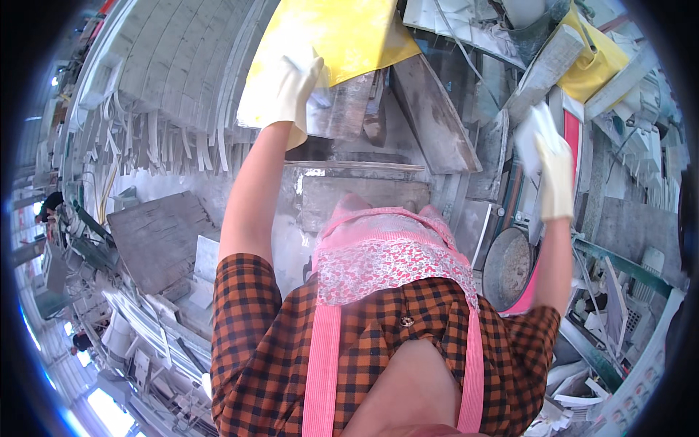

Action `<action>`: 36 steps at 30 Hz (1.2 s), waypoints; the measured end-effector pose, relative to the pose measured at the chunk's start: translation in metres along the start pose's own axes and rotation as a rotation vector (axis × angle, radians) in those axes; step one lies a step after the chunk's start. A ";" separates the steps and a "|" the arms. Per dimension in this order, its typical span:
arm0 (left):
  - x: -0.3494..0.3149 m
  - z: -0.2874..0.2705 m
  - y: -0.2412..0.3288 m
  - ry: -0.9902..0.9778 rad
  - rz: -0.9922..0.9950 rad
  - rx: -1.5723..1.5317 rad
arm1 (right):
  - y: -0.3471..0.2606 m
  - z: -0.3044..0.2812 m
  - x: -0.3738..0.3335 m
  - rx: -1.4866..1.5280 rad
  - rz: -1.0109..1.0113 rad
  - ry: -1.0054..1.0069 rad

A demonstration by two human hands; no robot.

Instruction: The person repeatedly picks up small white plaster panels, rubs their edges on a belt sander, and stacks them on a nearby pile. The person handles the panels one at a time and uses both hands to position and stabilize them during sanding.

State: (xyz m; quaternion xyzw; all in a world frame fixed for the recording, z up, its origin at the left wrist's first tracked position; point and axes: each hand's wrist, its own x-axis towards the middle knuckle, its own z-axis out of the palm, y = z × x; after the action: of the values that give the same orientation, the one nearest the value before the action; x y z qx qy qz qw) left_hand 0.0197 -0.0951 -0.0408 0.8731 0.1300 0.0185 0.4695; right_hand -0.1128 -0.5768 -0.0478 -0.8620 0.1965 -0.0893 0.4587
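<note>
My left hand (295, 87), in a cream glove, is at the near edge of a bright yellow sheet (357, 44). Its fingers look curled onto the sheet, though glare washes out the fingertips. Off to the right, my right hand (553, 160) wears a matching glove and is raised beside a red-edged strip (571, 142). It is closed on a pale, flat piece (526, 146), too blurred to name more closely. Dusty boards (433, 113) lean below and right of the yellow sheet.
Stacked long pale strips (167, 65) fill the far left. A wooden board (160, 240) lies at left. On the right are a round dusty pan (508, 269), another yellow sheet (593, 62) and a green metal frame (633, 269). Offcuts (153, 328) clutter the lower left.
</note>
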 end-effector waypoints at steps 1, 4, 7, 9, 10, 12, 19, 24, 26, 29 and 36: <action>0.001 -0.001 0.003 -0.003 0.006 0.043 | -0.017 0.037 0.000 0.201 -0.188 -0.003; 0.004 0.001 0.006 0.004 0.038 0.356 | -0.074 0.166 -0.004 0.655 -0.214 -0.202; 0.005 0.001 0.004 0.017 0.016 0.092 | -0.142 0.282 -0.015 1.043 -0.104 -0.246; 0.000 0.001 0.003 0.021 0.014 -0.067 | -0.179 0.331 -0.026 1.005 0.018 -0.253; -0.002 0.001 0.003 0.018 0.038 -0.105 | -0.190 0.343 -0.031 0.695 -0.049 -0.214; -0.009 -0.002 0.001 -0.058 0.019 -0.255 | -0.198 0.356 -0.041 0.788 -0.037 -0.351; 0.010 0.006 0.000 -0.117 -0.058 -0.187 | -0.164 0.317 -0.032 1.203 0.014 -0.912; 0.011 0.009 -0.004 -0.141 -0.020 -0.163 | -0.134 0.280 0.011 0.036 -0.569 -0.569; 0.002 0.008 -0.003 -0.090 -0.035 -0.171 | -0.082 0.221 0.041 0.084 -0.725 -0.248; -0.006 0.007 -0.002 -0.089 0.005 -0.240 | 0.003 0.109 0.096 0.048 -0.534 0.126; 0.017 0.002 -0.018 -0.056 -0.041 -0.202 | 0.132 -0.088 0.160 -0.725 -0.151 0.456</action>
State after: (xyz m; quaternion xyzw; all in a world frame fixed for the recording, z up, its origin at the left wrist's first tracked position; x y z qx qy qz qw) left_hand 0.0331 -0.0835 -0.0584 0.8187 0.1323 -0.0023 0.5588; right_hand -0.0314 -0.7771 -0.1112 -0.9375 0.2478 -0.2357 0.0635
